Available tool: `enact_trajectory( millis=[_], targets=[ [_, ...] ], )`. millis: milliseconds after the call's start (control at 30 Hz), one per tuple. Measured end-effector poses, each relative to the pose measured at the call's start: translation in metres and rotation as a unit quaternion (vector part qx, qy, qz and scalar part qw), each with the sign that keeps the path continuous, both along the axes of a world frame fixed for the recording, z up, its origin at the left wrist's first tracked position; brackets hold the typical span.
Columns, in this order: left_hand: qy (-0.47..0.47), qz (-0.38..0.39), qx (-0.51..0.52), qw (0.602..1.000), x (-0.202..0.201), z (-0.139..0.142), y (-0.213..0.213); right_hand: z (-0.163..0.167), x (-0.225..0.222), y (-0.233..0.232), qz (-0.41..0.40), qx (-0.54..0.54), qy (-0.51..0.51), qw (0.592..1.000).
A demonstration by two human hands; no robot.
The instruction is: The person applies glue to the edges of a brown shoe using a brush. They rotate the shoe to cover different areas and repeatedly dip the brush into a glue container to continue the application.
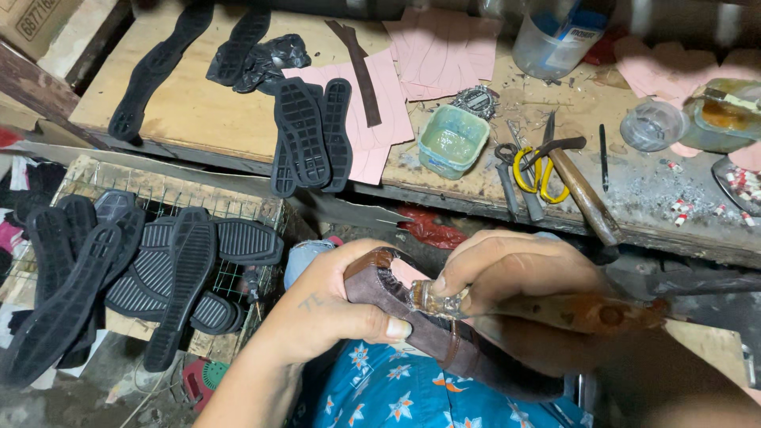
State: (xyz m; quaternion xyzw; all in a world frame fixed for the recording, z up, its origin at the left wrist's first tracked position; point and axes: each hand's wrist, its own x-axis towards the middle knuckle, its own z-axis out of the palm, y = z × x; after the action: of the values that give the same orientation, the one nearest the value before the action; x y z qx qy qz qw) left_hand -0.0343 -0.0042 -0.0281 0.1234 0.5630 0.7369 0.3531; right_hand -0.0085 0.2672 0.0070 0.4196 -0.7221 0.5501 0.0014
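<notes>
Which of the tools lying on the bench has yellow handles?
The scissors, lying between the grey-handled pliers and the wooden-handled hammer. Theirs are the only yellow loops; the other tools show grey, brown or black.

Dim overhead light, sharp centre, top edge blurred — deep shadows lower right

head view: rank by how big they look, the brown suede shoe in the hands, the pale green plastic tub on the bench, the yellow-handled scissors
1. Brown suede shoe, though it is nearest the camera, which inflates it.
2 and 3. Pale green plastic tub and yellow-handled scissors look alike; no ranking.
</notes>
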Motion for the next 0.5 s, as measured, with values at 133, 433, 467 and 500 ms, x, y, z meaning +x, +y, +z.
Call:
enact_trajectory(
  millis=[133, 433, 467, 500],
  targets=[
    [0.029, -0.006, 0.016, 0.999, -0.0003, -0.0034, 0.0021, 0.0048, 0.0016, -0.0003, -0.003, 0.0, -0.034, 0.999],
    [0.022, 0.007, 0.003, 1.0, 0.0001, -0.0013, 0.0017, 0.0034, 0.0028, 0.0052, 0.01, 0.016, -0.052, 0.998],
    [0.026, 0.013, -0.001, 1.0, 0.001, 0.0001, 0.0018, 0.0035, 0.0024, 0.0066, 0.008, 0.024, -0.065, 0.998],
    [0.03, 0.019, -0.005, 0.999, 0.002, 0.0017, 0.002, 0.0035, 0.0018, 0.0079, 0.006, 0.031, -0.077, 0.997]
  ],
)
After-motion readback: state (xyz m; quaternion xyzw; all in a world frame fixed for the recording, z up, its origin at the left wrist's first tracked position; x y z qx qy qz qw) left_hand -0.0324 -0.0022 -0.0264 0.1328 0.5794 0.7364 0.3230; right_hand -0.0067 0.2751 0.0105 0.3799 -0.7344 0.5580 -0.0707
